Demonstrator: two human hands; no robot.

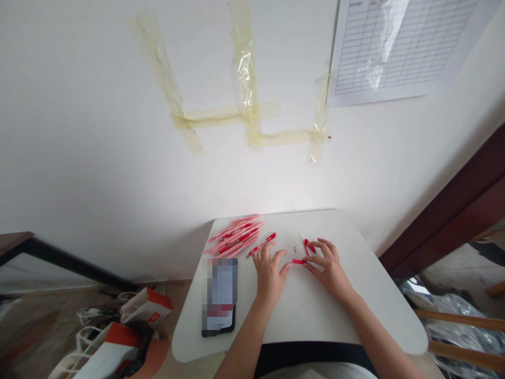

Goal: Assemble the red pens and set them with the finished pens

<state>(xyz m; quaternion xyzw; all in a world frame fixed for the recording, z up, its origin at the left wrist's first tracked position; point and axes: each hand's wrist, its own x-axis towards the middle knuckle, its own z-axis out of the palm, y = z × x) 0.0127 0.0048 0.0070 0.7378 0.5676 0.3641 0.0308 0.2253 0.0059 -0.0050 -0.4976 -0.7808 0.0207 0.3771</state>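
A short red pen barrel piece (pixel 298 261) is pinched at its right end between the thumb and index finger of my right hand (pixel 327 266). The thumb of my left hand (pixel 270 271) is close to the piece's other end, its fingers spread and curved above the table. Just beyond those fingers lies a red pen (pixel 268 241). Between the hands and the wall rests a small grey spring (pixel 294 249). Other red pen parts (pixel 310 246) lie by my right fingers, partly covered by them, along with a thin refill (pixel 305 246) that has a pale end.
A pile of pink and red pens (pixel 236 237) covers the white table's (pixel 307 326) back left corner. In front of it lies a phone (pixel 221 295), blurred out. The table meets a wall with yellowed tape (pixel 246 79). Paper bags (pixel 148 305) stand on the floor at left.
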